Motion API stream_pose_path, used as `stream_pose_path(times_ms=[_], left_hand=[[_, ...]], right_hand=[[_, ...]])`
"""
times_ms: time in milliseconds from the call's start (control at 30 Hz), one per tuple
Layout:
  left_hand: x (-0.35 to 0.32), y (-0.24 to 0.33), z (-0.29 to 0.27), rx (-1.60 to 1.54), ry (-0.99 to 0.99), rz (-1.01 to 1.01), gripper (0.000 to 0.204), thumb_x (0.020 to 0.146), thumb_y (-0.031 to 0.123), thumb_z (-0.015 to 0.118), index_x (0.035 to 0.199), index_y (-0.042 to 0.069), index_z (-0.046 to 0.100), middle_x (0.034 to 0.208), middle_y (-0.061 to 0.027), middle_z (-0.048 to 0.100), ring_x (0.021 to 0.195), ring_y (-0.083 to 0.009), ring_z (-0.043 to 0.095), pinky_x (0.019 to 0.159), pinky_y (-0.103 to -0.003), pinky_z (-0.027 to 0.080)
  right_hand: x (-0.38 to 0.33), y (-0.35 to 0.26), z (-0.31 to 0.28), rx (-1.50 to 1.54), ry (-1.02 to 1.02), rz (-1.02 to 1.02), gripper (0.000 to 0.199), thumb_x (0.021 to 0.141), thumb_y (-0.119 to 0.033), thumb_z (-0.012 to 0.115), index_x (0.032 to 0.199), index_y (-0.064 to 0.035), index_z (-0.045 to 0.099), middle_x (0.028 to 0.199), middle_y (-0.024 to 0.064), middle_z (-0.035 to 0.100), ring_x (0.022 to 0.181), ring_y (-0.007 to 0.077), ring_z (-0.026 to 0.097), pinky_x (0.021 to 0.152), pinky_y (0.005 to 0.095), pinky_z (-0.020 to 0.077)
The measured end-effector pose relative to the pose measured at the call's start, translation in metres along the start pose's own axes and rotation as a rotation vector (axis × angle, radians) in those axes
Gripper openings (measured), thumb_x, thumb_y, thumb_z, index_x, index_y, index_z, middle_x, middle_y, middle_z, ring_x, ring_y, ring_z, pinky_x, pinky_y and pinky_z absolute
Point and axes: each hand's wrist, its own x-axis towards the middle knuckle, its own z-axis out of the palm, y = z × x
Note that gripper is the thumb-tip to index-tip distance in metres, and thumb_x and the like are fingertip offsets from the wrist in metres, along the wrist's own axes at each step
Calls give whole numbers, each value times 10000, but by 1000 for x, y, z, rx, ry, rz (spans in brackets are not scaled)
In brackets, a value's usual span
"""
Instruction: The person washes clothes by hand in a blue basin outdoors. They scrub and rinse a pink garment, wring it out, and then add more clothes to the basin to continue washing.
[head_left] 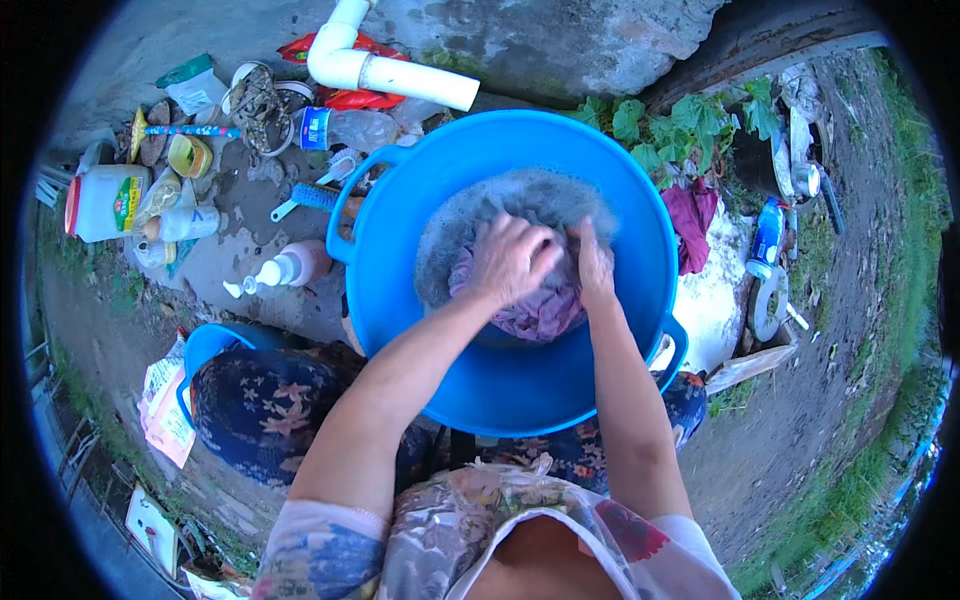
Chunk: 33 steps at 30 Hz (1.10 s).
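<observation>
A big round blue basin (400, 290) with two handles sits tilted between my knees, holding grey soapy water. In it lies a wet purple cloth (540, 312). My left hand (508, 260) is closed on the top of the cloth, pressing it down. My right hand (596, 266) grips the cloth's right side, fingers tucked into the folds. Both forearms reach in from the lower edge over the basin's near rim.
A white pipe (385, 68) crosses above the basin. On the left ground lie a pump bottle (285, 270), a blue brush (310, 198), a white jug (105, 200) and several small containers. A dark red cloth (692, 220) and a blue bottle (766, 235) lie right.
</observation>
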Motion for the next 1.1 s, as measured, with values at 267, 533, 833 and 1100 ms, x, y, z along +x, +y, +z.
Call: stream_pose_path(times_ms=[267,533,833,1100], left_hand=[[-103,1,25,234,72,-371,345,849,361,542,1182,285,592,1456,-134,256,1340,-428,159,1016,-652,128],[-80,-59,62,107,-211,-505,310,859,299,522,1135,187,606,1357,-56,399,1182,-374,364,960,-533,315],[35,-51,46,217,-455,-353,281,824,281,551,1037,106,606,1011,-102,602,1028,-323,509,850,-474,365],[-74,27,2,155,197,-64,412,798,320,612,1194,212,580,1406,-175,311,1278,-385,310,1006,-586,207]], right_hand=[[-136,23,55,-794,144,-428,411,840,-306,554,1245,-240,530,1324,157,382,1233,432,301,987,626,224],[-64,55,58,-844,-11,-644,384,722,-330,605,1032,-106,572,1174,129,484,1085,398,409,837,530,344],[13,-6,40,-415,-35,-166,366,789,-316,581,1029,-43,622,981,195,602,938,354,546,829,437,420],[-110,20,26,-775,286,-281,419,813,-311,592,1214,-192,571,1350,257,342,1199,470,339,983,566,293]])
